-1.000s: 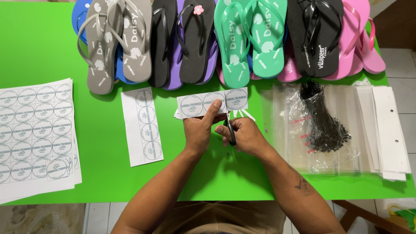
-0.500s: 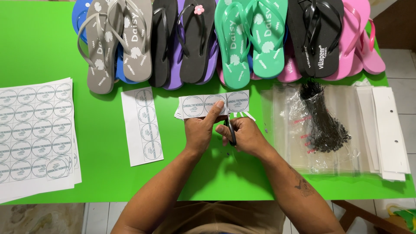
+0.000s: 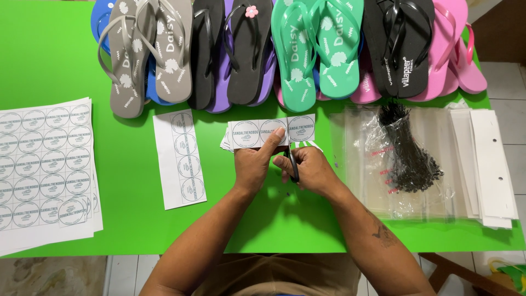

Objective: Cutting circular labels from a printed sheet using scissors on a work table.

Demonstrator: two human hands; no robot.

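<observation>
At the far left of the green table [image 3: 55,60] we see a stack of white sheets [image 3: 46,170] printed with rows of round labels. Just right of it lies a narrow strip [image 3: 181,159] carrying 4 round labels in a column. Along the table's far edge runs a row of flip-flops: a grey pair [image 3: 150,52], a black pair [image 3: 227,52], a teal pair [image 3: 318,46], another black pair [image 3: 400,46] and pink ones [image 3: 457,55].

At centre, our left hand [image 3: 253,164] is pinched shut on a short strip of 3 labels [image 3: 271,131], thumb on top, holding it just above the table. Our right hand [image 3: 309,170], touching the left, is clenched around the dark handles of a pair of scissors [image 3: 293,163], whose blades point up at the strip's lower edge; we cannot tell whether the blades are apart.

To the right lie clear plastic bags [image 3: 383,181], with a bundle of black ties [image 3: 408,151] on top, and a stack of white cardboard headers [image 3: 490,164] at the table's right edge.
</observation>
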